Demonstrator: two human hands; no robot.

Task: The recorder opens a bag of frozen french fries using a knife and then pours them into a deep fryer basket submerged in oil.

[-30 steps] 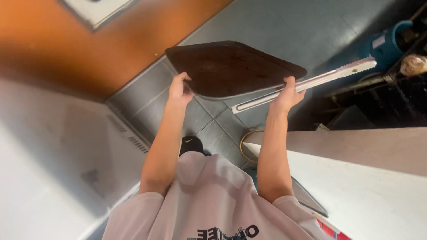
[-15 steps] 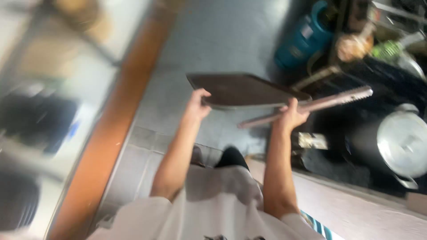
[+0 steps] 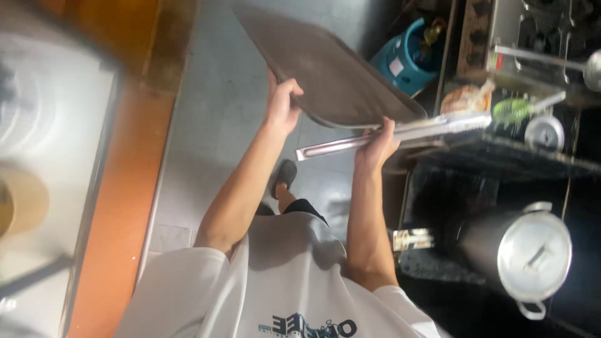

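Hands hold a tray (image 3: 325, 69): left hand (image 3: 282, 103) grips its edge, right hand (image 3: 375, 147) grips tongs (image 3: 400, 133) beneath.

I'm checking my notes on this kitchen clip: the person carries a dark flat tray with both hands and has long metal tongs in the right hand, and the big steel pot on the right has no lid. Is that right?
Not quite. The head view shows the big steel pot with its lid on. The rest stands: left hand and right hand carry the dark flat tray, and the right hand also holds the long metal tongs.
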